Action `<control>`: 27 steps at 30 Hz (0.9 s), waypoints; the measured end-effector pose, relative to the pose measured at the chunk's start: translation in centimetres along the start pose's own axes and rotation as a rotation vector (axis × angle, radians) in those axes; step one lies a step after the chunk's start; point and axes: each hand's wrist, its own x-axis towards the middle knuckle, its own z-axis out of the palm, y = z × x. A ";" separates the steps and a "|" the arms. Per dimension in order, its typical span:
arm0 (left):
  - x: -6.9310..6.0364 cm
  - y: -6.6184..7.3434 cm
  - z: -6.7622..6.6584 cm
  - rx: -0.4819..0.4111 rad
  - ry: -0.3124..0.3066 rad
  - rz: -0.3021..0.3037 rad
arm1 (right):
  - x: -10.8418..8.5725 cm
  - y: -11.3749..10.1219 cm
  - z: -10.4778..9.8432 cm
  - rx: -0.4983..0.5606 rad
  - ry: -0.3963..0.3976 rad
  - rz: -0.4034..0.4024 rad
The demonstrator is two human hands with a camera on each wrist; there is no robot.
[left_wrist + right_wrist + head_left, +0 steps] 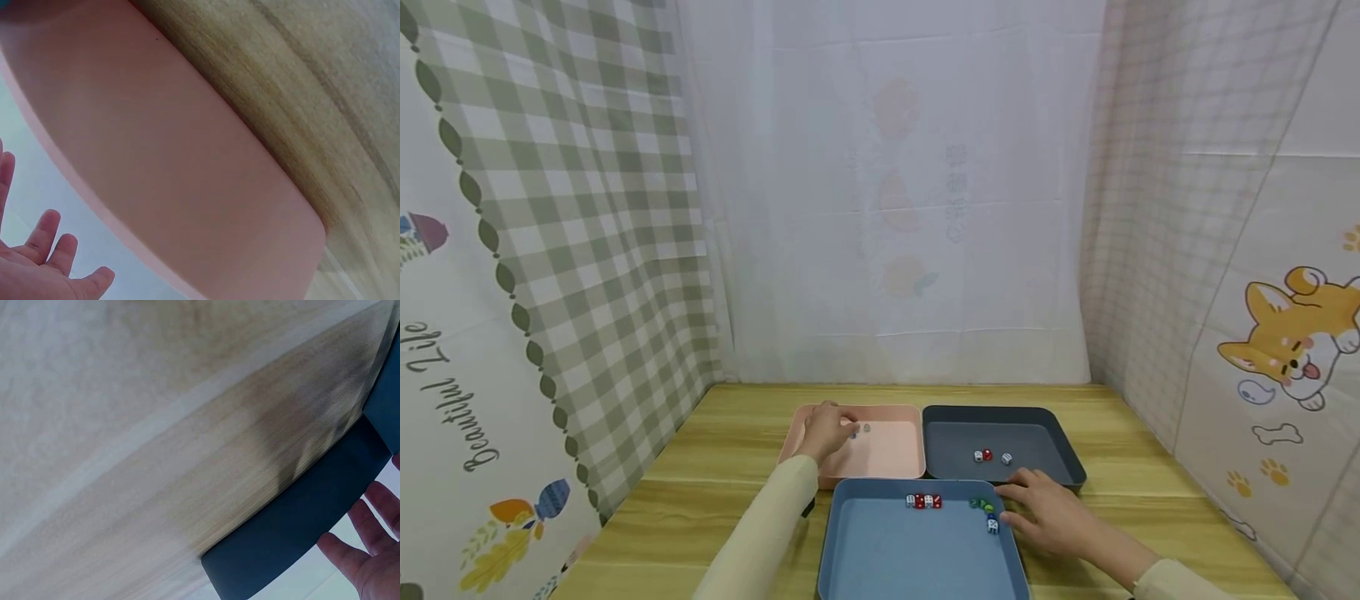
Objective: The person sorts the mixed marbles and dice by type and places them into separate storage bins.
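My left hand (826, 431) is over the pink tray (887, 467), its fingertips beside small dice: a bluish die (853, 436) and a pale die (867, 427). Whether thumb and index pinch something is too small to see. In the left wrist view the other fingers (44, 234) are spread above the tray's rim. My right hand (1048, 510) lies at the right rim of the blue tray (917, 558), fingers loosely extended, holding nothing visible. Near its thumb are green dice (981, 504) and a blue-and-white die (992, 526). The right wrist view shows its fingers (369, 528) by a dark tray wall.
Behind the blue tray stands a dark grey tray (1000, 425) with a red die (987, 455) and two white dice, one being the white die (1007, 458). A row of red and white dice (923, 501) lies in the blue tray. Cloth curtains (895, 208) surround the wooden table (737, 425).
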 end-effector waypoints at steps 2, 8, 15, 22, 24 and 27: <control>0.1 0.1 -0.1 -0.004 -0.004 -0.005 | 0.0 0.0 0.0 0.002 0.002 -0.002; 0.3 0.3 0.0 0.017 -0.003 0.011 | 0.0 0.2 0.2 -0.003 0.009 -0.009; 0.3 1.6 0.4 0.024 0.002 0.032 | 0.0 0.1 0.1 -0.004 0.002 -0.003; 0.2 3.3 1.4 0.027 -0.039 0.079 | -0.1 0.0 0.1 -0.012 0.016 -0.011; 0.2 3.7 1.7 0.022 -0.046 0.091 | -0.1 0.0 0.1 -0.017 0.018 -0.015; 0.1 4.4 2.1 0.001 -0.059 0.106 | -0.2 0.0 0.0 -0.020 0.017 -0.016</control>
